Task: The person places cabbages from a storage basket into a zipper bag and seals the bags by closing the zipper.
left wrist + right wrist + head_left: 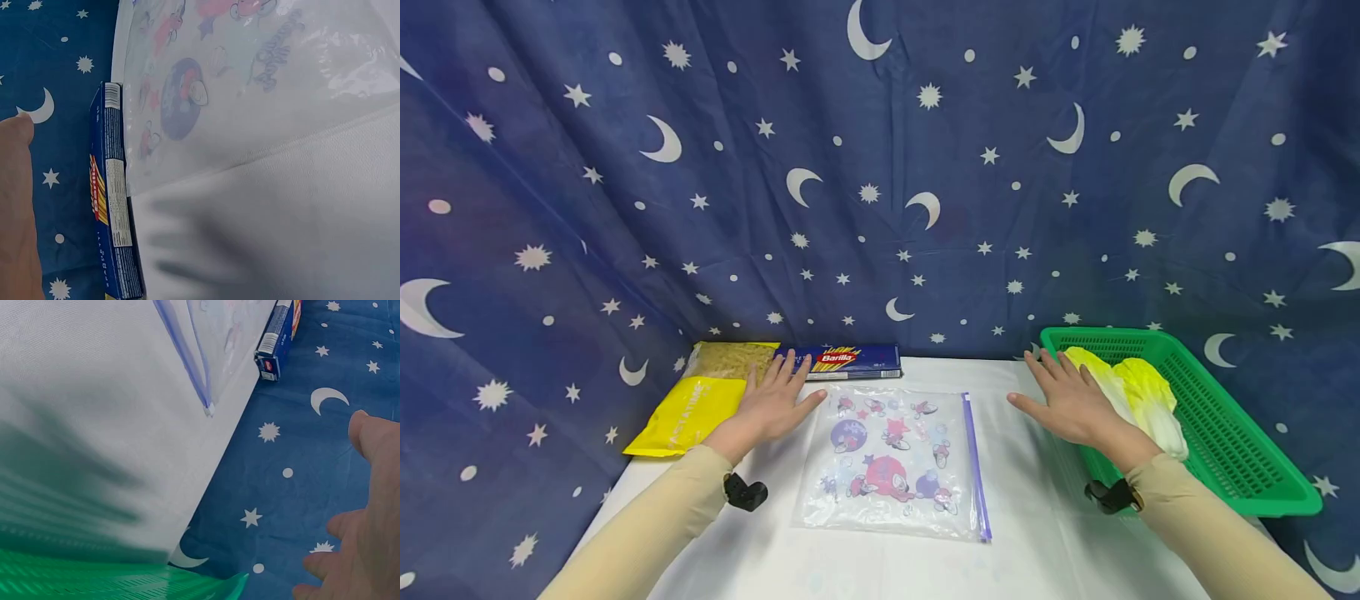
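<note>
A clear zip bag [891, 462] with printed cartoon figures and a purple slider edge lies flat on the white table. My left hand [769, 404] hovers with fingers spread left of the bag, near a yellow pasta bag [703, 408] and a blue Barilla spaghetti box [868, 360]. On the other side, my right hand [1075, 404] is held out, fingers spread, beside a green basket [1232, 450]. Leafy napa cabbage pieces [1146, 392] lie in that basket, partly behind the right hand. Neither hand holds anything.
A dark blue curtain [880, 208] with moons and stars hangs right behind the table [880, 571]. The green basket's near right corner reaches past the table's right edge. The spaghetti box lies along the back edge.
</note>
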Demonstrator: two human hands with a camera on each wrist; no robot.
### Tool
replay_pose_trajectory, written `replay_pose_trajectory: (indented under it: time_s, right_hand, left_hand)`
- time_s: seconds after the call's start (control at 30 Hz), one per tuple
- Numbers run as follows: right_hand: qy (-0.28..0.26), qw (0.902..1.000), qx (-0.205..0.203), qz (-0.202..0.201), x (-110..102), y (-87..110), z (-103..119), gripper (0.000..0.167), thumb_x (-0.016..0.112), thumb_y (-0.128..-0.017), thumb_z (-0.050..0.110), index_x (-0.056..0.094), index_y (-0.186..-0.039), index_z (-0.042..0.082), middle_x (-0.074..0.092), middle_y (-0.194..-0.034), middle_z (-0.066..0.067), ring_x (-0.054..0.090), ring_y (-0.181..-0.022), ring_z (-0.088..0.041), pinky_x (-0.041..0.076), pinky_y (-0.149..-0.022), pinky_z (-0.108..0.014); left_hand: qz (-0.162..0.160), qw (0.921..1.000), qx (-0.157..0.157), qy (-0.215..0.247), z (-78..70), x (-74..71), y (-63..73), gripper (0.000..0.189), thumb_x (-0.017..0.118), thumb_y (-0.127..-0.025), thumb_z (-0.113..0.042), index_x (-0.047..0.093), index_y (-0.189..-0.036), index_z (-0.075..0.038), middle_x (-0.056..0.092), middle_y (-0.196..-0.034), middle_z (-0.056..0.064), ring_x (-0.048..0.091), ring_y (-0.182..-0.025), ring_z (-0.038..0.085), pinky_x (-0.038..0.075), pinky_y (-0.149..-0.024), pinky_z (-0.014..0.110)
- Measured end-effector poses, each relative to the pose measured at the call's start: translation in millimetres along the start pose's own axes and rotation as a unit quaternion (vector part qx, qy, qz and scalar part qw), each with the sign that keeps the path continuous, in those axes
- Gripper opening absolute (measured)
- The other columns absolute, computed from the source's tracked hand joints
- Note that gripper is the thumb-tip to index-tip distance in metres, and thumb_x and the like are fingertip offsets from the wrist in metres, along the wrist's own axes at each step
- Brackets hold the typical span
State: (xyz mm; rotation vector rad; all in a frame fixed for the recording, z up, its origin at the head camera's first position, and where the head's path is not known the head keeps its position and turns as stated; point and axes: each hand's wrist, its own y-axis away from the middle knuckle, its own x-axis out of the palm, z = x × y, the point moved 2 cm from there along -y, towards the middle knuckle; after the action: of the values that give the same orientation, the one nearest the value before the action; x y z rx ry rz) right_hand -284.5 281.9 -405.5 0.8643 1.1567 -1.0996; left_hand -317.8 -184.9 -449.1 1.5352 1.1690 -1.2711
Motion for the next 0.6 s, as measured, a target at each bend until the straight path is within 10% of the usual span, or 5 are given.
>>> replay_pose_trajectory:
  time_s: [0.6]
  right_hand:
    - [-0.054, 0.9977, -0.015, -0.038, 0, -6.1, 11, 0.091, 0.057, -0.1, 0.058, 0.021, -0.163, 0.003, 0.023, -0.164, -0.028, 0.019, -0.149, -0.05, 0.017, -0.117, -0.069]
  left_hand:
    - [0.012, 0.9993, 0.032, 0.018, -42.4, -2.0, -10.0, 0.088, 0.029, -0.099, -0.074, 0.013, -0.166, -0.018, 0.0, -0.171, 0.014, -0.001, -0.156, 0.036, -0.011, -0.118, 0.065]
